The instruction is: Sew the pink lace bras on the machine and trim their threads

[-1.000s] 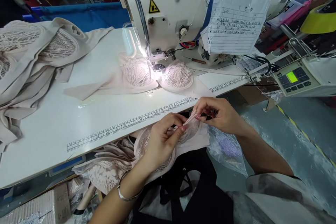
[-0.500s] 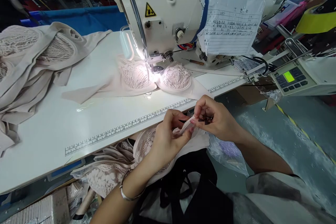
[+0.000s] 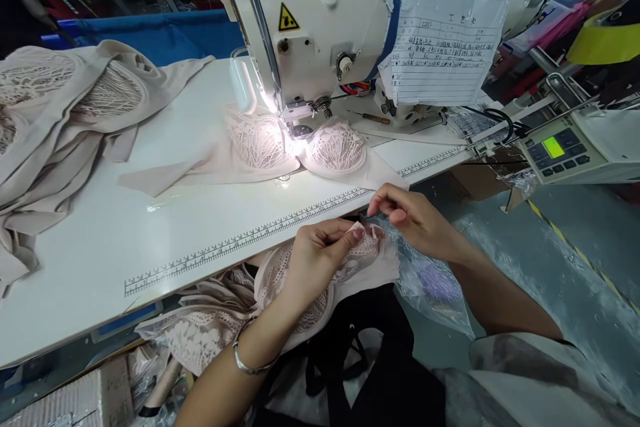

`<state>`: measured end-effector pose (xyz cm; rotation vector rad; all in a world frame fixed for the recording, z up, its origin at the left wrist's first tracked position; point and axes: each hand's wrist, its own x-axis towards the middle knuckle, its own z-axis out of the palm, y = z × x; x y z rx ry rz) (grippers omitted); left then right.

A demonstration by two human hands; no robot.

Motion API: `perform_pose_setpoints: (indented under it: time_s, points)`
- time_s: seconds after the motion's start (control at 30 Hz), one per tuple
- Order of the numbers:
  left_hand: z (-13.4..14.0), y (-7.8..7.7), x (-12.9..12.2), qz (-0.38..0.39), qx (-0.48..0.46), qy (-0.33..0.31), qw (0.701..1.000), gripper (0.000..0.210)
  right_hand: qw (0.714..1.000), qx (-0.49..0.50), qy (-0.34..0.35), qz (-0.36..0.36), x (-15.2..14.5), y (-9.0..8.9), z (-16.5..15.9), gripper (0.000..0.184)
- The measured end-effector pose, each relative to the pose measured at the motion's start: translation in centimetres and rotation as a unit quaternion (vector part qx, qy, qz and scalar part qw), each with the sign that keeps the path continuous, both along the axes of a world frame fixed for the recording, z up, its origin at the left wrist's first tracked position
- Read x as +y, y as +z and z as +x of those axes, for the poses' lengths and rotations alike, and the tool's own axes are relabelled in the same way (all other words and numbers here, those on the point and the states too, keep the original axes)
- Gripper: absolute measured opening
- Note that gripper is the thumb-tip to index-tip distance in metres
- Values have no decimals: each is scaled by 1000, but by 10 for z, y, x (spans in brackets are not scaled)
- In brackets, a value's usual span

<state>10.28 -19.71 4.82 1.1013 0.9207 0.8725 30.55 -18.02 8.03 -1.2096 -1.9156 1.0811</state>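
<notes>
A pale pink lace bra [image 3: 300,310] lies across my lap, partly below the table edge. My left hand [image 3: 320,253] pinches the upper edge of one of its cups between thumb and fingers. Just right of that edge, my right hand [image 3: 417,220] hovers apart from the fabric, its fingers loosely bent and the thumb away from them. I see nothing held in it. Another matching bra [image 3: 337,150] lies on the white table [image 3: 210,220], its middle beneath the lit needle area of the sewing machine [image 3: 310,20].
A pile of similar bras [image 3: 95,100] covers the table's left end. A printed ruler [image 3: 245,240] runs along the front edge. A small screwdriver [image 3: 369,117] lies behind the machine's needle area. At the right stands a control panel [image 3: 557,147]; a plastic bag [image 3: 433,287] hangs below.
My right hand has let go of the bra's edge and moved slightly away to the right, its thumb lifting. The held cup edge has lowered and turned, showing more lace.
</notes>
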Motion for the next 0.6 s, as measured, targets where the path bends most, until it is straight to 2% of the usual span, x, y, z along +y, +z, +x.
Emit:
perform_pose_setpoints:
  time_s: [0.07, 0.2, 0.43, 0.6]
  points:
    - [0, -1, 0, -6, -7, -2, 1000, 31, 999, -18, 47, -13, 1, 1, -1, 56]
    - [-1, -5, 1, -16, -11, 0, 1000, 30, 996, -7, 69, -62, 2, 2, -5, 34]
    - [-1, -4, 2, -7, -5, 3, 1000, 27, 993, 38, 57, -95, 0, -5, -13, 26]
    - [-1, -1, 1, -4, -2, 4, 1000, 28, 996, 45, -2, -77, -2, -7, -14, 32]
